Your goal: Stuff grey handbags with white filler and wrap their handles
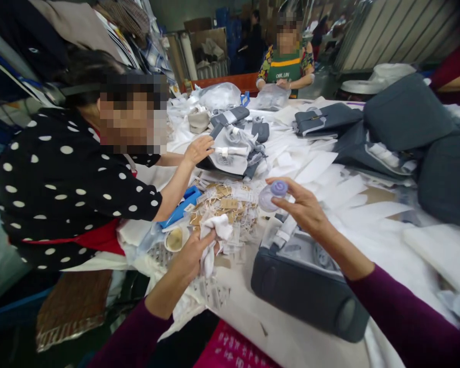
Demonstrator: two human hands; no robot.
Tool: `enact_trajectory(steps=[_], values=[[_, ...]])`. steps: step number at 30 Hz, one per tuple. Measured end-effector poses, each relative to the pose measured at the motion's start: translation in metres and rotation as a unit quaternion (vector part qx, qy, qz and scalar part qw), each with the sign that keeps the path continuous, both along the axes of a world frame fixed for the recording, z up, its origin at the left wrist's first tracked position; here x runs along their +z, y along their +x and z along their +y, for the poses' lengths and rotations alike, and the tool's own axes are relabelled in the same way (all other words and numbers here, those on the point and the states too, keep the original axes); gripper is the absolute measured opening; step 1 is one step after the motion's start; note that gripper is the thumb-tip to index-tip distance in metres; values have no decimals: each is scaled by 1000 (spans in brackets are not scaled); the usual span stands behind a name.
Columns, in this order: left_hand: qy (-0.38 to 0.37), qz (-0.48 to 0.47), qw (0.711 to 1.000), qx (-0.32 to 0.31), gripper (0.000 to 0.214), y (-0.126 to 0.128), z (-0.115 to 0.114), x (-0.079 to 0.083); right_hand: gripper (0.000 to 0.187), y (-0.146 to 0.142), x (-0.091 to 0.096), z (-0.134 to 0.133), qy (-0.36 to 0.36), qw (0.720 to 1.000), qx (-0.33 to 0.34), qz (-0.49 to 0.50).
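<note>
Gripped in my left hand (189, 255) is a crumpled white cloth (217, 226), held over the near edge of the pile of tags (230, 204). My right hand (308, 209) pinches a small clear bottle (266, 200) by its purple cap (279, 188), above the table. Below that hand stands a dark grey bag (306, 291), with clear plastic and a white-wrapped strap on its top. A small cup (175, 239) with something pale yellow in it sits just left of the cloth.
A co-worker in a polka-dot top (72, 168) leans in from the left, a hand on another grey bag (230, 153). A blue holder (182, 207) lies by the tags. Stacked grey bags (406, 112) and white sheets (329, 174) cover the right side. Another person (285, 71) stands opposite.
</note>
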State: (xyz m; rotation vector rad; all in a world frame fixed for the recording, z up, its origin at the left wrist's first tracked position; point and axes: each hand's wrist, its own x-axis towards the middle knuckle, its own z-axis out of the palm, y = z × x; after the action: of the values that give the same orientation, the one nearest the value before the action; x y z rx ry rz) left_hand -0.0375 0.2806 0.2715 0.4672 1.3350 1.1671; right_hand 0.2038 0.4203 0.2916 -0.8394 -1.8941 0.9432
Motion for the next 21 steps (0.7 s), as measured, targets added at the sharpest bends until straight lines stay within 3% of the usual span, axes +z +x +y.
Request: enact_trajectory(steps=[3, 5, 9, 12, 14, 17, 21], values=[[10, 29, 998, -57, 32, 7, -35, -16, 28, 9, 18, -55, -38, 995, -17, 88], [22, 46, 995, -88, 32, 13, -61, -25, 28, 12, 13, -99, -61, 990, -15, 129], [37, 56, 994, -91, 31, 25, -121, -51, 32, 16, -38, -194, -125, 978, 1, 164], [67, 49, 991, -104, 28, 33, -175, -80, 31, 21, -86, -273, -185, 968, -18, 167], [97, 69, 987, -112, 26, 38, -214, -99, 30, 25, -109, -331, -228, 958, -37, 170], [138, 161, 970, -120, 28, 49, -271, -115, 35, 30, -120, -417, -283, 943, -34, 174], [192, 308, 915, -174, 30, 69, -326, -112, 47, 31, -113, -496, -311, 937, -15, 160]])
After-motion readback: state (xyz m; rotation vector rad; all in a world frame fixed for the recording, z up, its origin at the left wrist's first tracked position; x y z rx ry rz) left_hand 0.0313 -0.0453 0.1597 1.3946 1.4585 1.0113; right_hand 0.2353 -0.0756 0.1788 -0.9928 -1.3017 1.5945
